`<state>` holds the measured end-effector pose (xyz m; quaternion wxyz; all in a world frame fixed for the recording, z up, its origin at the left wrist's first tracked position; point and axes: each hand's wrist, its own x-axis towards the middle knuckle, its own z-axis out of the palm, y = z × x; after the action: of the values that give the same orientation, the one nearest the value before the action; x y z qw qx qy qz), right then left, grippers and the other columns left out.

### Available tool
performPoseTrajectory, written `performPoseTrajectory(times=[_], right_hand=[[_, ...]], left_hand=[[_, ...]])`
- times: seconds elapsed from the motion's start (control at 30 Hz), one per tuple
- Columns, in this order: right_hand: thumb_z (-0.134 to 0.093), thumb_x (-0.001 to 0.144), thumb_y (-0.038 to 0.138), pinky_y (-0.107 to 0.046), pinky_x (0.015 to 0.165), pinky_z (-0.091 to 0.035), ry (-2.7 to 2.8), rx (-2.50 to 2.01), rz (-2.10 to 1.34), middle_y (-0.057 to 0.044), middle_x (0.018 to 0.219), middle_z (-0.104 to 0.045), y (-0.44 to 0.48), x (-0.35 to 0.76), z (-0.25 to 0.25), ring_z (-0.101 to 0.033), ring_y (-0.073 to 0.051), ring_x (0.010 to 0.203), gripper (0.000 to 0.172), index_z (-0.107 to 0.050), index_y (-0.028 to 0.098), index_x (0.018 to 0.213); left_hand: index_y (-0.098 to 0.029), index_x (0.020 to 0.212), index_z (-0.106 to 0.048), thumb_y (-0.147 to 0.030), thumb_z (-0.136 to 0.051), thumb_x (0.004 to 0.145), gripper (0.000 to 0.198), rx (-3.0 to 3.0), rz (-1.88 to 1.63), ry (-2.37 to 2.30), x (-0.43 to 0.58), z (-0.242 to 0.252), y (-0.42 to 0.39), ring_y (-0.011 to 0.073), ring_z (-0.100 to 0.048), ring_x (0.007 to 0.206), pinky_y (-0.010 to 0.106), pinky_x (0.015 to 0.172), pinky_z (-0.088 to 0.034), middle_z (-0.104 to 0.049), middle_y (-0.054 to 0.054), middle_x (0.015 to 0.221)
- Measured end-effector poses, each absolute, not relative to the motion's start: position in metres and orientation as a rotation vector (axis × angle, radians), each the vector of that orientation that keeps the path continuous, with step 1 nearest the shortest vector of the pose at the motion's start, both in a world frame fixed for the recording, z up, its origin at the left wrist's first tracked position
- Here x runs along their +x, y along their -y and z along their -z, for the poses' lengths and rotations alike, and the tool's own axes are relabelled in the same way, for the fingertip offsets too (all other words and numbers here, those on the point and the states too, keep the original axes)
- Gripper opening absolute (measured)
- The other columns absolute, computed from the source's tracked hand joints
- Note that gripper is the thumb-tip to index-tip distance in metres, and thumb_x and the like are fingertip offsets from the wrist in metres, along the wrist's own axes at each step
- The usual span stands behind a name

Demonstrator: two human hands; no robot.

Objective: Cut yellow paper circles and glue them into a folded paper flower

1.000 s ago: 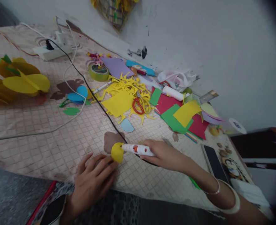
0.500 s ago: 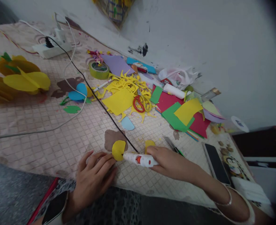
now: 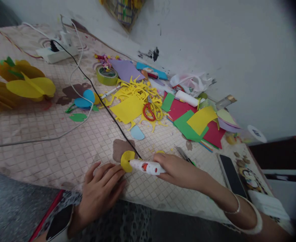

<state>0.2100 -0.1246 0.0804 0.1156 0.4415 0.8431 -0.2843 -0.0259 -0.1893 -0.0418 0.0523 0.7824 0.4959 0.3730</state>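
My right hand (image 3: 171,168) is wrapped round a white hot glue gun (image 3: 148,167) with an orange spot, its nozzle pointing left. The nozzle tip is over the right part of a small rounded yellow paper piece (image 3: 127,163); whether it touches cannot be told. My left hand (image 3: 104,181) lies flat with fingers stretched, its fingertips at the left lower edge of that piece. A black cord (image 3: 115,121) runs from the glue gun up to a power strip. Partly behind my right hand is another yellow paper piece (image 3: 160,152).
Red-handled scissors (image 3: 148,112) lie by yellow scraps (image 3: 135,89). A cutter knife (image 3: 184,155) and a phone (image 3: 232,174) are at the right. Coloured sheets (image 3: 190,124), green tape (image 3: 107,75), a white power strip (image 3: 58,55) and yellow paper shapes (image 3: 32,85) lie further off.
My right hand has shifted slightly left and up with the glue gun, its nozzle now further over the yellow piece. It covers more of the other piece. My left hand stays nearly still.
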Motion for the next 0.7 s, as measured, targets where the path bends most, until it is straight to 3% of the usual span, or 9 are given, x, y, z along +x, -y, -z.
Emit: performPoseTrajectory(times=[0.7], right_hand=[[-0.056,0.084,0.022,-0.027,0.06,-0.032,-2.527,1.166,0.852,-0.007,0.085,-0.063,0.111,0.202,-0.077,-0.057,-0.019,0.074,0.007,-0.052,0.017,0.086]], left_hand=[[-0.028,0.102,-0.067,-0.03,-0.062,0.086,0.017,2.351,-1.133,-1.548,-0.026,0.043,0.193,0.0202,-0.062,0.096,0.044,0.108,-0.029,-0.074,-0.002,0.1]])
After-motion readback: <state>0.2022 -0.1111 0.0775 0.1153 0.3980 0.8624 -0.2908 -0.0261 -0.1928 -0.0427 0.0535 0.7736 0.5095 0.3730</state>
